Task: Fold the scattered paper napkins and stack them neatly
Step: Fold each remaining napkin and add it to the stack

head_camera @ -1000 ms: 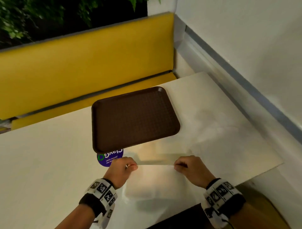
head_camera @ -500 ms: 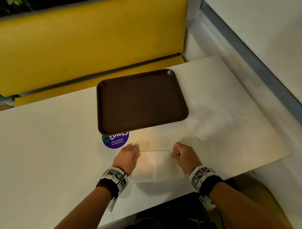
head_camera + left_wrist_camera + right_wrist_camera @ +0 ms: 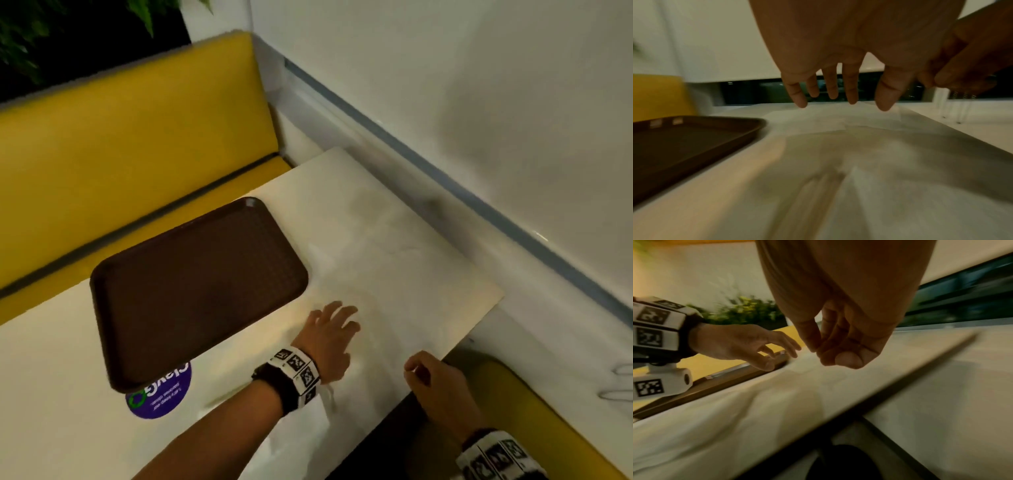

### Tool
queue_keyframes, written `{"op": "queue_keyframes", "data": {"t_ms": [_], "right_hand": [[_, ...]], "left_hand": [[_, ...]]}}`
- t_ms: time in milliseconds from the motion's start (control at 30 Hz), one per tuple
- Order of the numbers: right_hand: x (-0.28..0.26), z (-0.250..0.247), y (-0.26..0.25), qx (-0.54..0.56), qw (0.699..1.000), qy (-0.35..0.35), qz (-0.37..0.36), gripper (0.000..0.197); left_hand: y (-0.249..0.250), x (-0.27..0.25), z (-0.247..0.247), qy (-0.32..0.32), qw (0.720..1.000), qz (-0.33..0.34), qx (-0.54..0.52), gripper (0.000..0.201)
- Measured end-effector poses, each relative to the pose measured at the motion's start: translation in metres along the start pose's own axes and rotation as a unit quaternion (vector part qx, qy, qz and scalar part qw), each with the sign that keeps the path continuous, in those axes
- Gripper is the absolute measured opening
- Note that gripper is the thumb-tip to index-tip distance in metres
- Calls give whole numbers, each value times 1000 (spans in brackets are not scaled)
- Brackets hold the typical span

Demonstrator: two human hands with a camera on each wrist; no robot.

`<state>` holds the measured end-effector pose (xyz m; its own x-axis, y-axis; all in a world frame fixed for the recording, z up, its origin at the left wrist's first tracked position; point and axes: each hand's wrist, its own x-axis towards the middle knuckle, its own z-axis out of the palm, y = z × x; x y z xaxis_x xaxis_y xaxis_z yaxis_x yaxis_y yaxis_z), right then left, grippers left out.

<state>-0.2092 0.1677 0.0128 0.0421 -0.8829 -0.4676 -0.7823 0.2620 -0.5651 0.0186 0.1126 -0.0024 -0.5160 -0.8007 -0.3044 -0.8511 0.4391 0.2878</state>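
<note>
Reaching forward over the bench (image 3: 85,394), the left hand (image 3: 329,337) has its fingers (image 3: 831,84) straight and spread, hovering just above pale napkins; it holds nothing. The right hand (image 3: 435,383) hangs near the bench's front edge with fingers loosely curled toward the thumb; whether a sliver of paper is caught between them I cannot tell, though nothing is plainly gripped.

Under and ahead of the left hand lie the paper napkins (image 3: 838,118), thin white sheets flat on the white top, overlapping, their borders faint. One nearer sheet (image 3: 715,426) looks rumpled and lies close to the front edge beneath the left forearm.

Judging from this, the trouble is contrast and weight: white paper on a white surface makes edges hard to find, so a press could land across two sheets and drag both, spoiling any fold. A sweep of the forearm could push the near sheet off the front edge. Thin tissue may also crease crookedly if only one corner is pinned.

To the left sits a brown tray (image 3: 191,291), partly covering a purple sticker (image 3: 161,397); its rim bounds movement that side. The far right corner is near the wall, and open room lies between tray and that corner.
</note>
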Motion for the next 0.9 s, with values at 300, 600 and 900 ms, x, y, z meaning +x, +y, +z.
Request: {"op": "queue_keyframes", "data": {"t_ms": [300,600,900], "right_hand": [[-36,-19,86,35,990,14,138,11],[-11,-24,69,74,989,11,126,6],[18,-40,58,107,990,27,91,6]], "left_hand": [[50,89,31,-68,995,59,44,64],[62,100,35,23,999,31,13,30],[45,108,-6,39,967,10,-253,25]]}}
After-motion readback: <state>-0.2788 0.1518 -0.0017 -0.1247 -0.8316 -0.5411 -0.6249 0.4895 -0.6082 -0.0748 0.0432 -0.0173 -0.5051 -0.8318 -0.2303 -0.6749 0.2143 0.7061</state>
